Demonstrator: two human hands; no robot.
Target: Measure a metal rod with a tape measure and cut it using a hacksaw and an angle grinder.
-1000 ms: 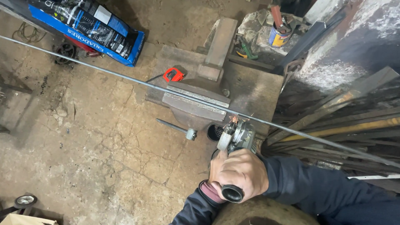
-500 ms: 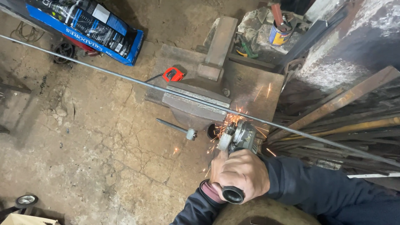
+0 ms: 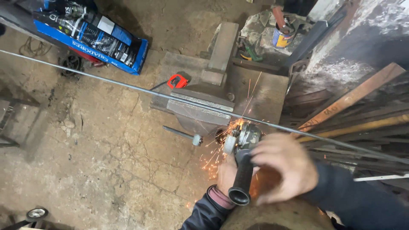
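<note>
Grinder [image 3: 242, 138] sits just far of my hands, its black handle running near-to-far, throwing sparks where its disc meets the long steel rod [image 3: 128, 88] clamped in the vise [image 3: 200, 111]; my left hand [image 3: 227, 174] wraps the grinder's body, while my blurred right hand [image 3: 279, 166] hovers over the handle, fingers loosely curled.

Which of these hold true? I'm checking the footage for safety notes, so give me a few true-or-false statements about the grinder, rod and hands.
1. Sparks fly from the grinder. True.
2. The rod lies across the vise. True.
3. The left hand wears a thick glove. False: it is bare.
4. The right hand grips the rod. False: it is by the grinder's black handle.
5. A red tape measure lies by the vise. True.
</note>
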